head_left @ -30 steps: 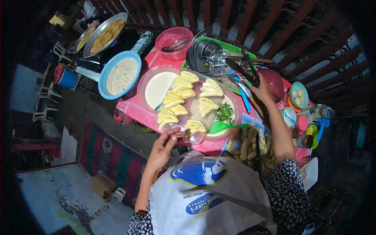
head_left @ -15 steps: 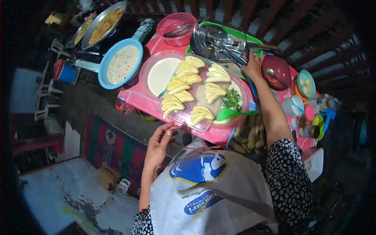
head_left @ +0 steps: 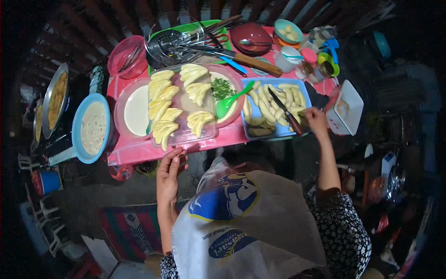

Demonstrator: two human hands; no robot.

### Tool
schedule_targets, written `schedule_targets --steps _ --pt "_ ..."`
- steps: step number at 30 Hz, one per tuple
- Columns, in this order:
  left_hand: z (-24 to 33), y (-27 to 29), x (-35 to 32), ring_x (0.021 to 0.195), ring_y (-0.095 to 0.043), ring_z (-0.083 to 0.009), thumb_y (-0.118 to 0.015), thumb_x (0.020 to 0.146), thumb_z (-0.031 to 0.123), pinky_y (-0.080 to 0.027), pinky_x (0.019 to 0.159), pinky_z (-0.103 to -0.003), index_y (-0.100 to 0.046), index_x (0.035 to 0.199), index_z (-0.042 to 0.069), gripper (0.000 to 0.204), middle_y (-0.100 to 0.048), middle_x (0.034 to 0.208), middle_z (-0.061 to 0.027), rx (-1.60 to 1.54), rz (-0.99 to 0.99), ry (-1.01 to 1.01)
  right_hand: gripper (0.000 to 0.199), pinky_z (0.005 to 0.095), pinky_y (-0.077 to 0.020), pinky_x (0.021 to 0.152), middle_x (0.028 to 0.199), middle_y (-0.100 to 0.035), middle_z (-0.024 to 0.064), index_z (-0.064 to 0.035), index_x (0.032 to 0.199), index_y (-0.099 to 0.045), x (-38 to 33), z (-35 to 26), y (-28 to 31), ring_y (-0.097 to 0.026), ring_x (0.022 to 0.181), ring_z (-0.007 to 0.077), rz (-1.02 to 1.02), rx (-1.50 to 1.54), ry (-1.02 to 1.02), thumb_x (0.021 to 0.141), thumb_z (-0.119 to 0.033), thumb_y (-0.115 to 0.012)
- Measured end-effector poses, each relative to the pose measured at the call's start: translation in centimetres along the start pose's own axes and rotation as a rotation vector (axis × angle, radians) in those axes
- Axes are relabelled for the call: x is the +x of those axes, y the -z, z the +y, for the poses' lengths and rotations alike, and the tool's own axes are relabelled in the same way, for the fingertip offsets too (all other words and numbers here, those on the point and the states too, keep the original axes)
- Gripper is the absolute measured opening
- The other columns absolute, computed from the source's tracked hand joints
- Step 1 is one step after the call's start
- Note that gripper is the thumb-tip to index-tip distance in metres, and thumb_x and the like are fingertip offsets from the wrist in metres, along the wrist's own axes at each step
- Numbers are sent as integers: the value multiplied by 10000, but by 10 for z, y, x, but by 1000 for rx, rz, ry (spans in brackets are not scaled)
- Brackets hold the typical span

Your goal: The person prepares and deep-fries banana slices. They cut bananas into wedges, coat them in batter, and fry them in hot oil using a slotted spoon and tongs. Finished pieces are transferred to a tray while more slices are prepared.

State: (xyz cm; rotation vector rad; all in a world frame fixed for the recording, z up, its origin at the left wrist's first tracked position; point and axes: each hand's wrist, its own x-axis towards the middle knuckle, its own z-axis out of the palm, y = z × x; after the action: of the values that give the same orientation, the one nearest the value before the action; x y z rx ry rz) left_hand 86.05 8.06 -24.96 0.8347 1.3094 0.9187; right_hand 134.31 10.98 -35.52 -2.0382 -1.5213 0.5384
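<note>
My right hand is closed on the dark handle of a knife, whose blade lies over peeled bananas in a blue tray at the table's right. My left hand hangs open at the front edge of the pink table, holding nothing. Just beyond it sits a clear tray of fanned yellow banana slices. A green spoon rests beside chopped greens on a plate behind that tray.
A pink bowl of white batter sits left of the slices, and a blue pan of batter further left. At the back are a wire basket, a wooden-handled knife and a maroon bowl. A white container stands right.
My right hand came back from the far side of the table to the blue tray and now grips a knife. My left hand dropped away from the clear tray's edge.
</note>
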Motion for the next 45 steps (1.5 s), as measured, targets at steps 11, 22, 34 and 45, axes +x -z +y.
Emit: schedule_targets --steps 11,22,34,45 --pt "-22 -90 31 931 -539 -138 -490 891 213 -438 775 -257 -538 1110 28 291 -584 1002 -60 210 -396 42 348 432 -387 812 970 -471 163 -16 906 -496 -34 -24 -50 -439 968 353 103 -424 20 662 -202 -660" --pt "-88 -254 152 851 -583 -346 -545 800 235 -474 712 -412 -382 1155 -49 483 -582 916 -232 963 -98 -227 188 319 -438 653 747 -553 124 -21 889 -482 -39 10 19 -547 692 213 4 144 74 775 -112 -601" --pt "-91 -269 148 807 -585 -338 -694 650 218 -462 688 -397 -287 1115 34 644 -554 897 -245 772 234 -176 227 218 -363 575 727 -479 0 -59 1002 -471 -16 30 51 -455 624 110 -135 944 -32 855 -225 -517" --pt "-45 -227 98 1015 -514 -233 -410 910 223 -443 852 -406 -255 1315 183 435 -472 1160 -115 -1014 -231 -192 190 249 -402 456 643 -452 21 -58 1001 -384 -11 -95 19 -452 490 107 -621 1049 -56 841 -139 -445"
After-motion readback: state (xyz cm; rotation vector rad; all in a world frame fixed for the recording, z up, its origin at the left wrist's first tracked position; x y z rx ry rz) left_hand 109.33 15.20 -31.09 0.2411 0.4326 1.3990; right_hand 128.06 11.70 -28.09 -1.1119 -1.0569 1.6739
